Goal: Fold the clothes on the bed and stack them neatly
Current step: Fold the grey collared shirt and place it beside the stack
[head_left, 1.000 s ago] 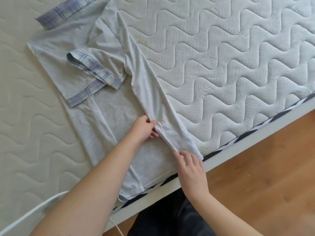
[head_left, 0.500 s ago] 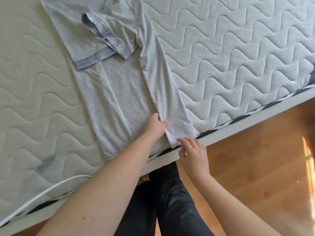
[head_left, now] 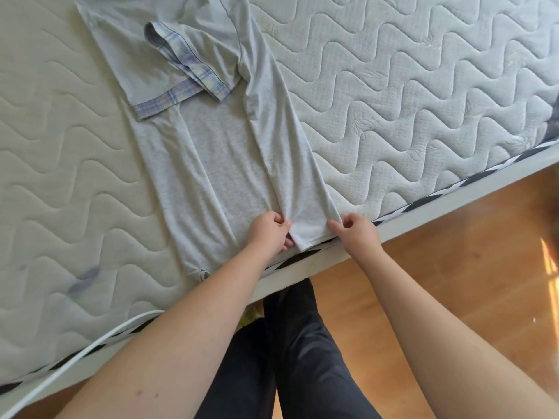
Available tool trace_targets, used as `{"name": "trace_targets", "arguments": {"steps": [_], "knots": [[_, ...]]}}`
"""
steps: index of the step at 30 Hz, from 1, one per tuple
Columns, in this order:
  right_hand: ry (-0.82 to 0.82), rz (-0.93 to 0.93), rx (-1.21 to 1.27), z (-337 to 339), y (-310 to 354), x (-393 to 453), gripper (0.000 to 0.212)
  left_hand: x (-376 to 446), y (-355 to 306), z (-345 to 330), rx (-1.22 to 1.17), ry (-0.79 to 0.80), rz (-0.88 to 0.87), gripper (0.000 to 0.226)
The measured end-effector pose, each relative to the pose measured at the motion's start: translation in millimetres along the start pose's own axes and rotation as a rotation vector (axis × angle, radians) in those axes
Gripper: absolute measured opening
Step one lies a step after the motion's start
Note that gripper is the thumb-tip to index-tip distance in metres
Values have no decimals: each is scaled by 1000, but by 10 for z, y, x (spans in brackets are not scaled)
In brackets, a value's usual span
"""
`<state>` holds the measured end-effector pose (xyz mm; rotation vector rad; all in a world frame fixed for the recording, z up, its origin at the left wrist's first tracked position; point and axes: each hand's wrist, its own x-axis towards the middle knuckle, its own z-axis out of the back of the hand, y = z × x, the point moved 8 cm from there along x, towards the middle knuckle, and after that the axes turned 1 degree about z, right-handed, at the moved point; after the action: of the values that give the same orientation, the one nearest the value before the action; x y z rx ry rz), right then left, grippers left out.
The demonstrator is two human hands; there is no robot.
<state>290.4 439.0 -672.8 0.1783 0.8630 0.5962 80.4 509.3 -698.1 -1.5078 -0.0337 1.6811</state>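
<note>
Head view: both hands' grip (head_left: 269,229) (head_left: 352,229) pinches shirt (head_left: 223,164) hem at mattress (head_left: 393,116) edge.

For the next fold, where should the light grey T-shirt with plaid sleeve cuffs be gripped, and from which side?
Probably at the bottom hem of the light grey T-shirt, approached from the mattress edge nearest the person: both side panels are already folded inward, and the left hand and right hand already pinch there.

A white cable (head_left: 90,346) crosses the mattress corner above a wooden floor (head_left: 453,267), beside dark trousers (head_left: 302,358).
</note>
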Motion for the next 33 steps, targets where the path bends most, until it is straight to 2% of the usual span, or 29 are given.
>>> {"name": "trace_targets", "arguments": {"steps": [5,8,12,16,22,24,28,31,33], "knots": [[-11,-31,-44,39,-88,-76,27,-40,-36,-2,154,-64,-48,12],[-16,-47,-162,31,-42,-111,27,-53,-78,33,215,-89,-43,17],[-142,-42,-150,142,54,-128,33,-2,-165,105,210,-46,-36,25],[-239,157,-29,84,450,-101,21,129,-326,339,153,-112,-126,26],[-154,509,40,-143,1468,142,22,474,-604,777,-342,-326,-100,12],[-166,622,-12,-148,1777,240,32,612,-751,878,-374,-337,-123,11],[-132,706,-52,-199,2335,512,54,874,-1016,1107,-390,-365,-155,16],[-144,780,-105,-236,2740,743,55,999,-1197,1394,-371,-457,-166,21],[-174,819,-129,-252,2957,922,53,1064,-1321,1662,-374,-573,-163,19]]}}
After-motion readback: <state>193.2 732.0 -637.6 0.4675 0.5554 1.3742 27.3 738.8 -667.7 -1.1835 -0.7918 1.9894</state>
